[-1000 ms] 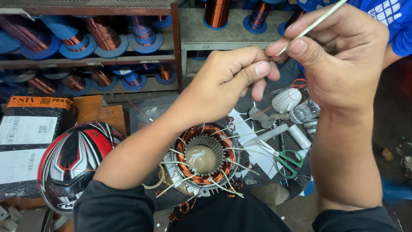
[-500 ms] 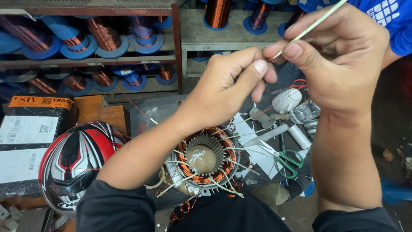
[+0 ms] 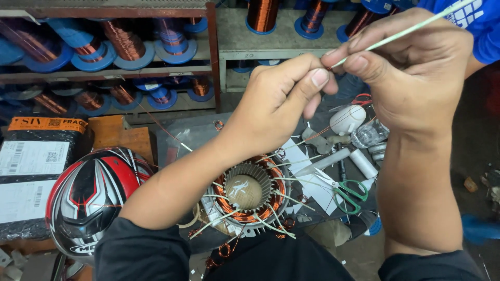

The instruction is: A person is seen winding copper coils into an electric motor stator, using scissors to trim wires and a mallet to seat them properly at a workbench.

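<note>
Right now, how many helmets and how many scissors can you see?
1 helmet, red, black and white, sits at lower left beside the person's left sleeve. 1 pair of green-handled scissors lies right of the copper-wound stator. Others may be hidden.

I see even, fairly bright overhead light with soft shadows. Focus is sharp throughout. Shelf lines bow slightly near the edges.
</note>
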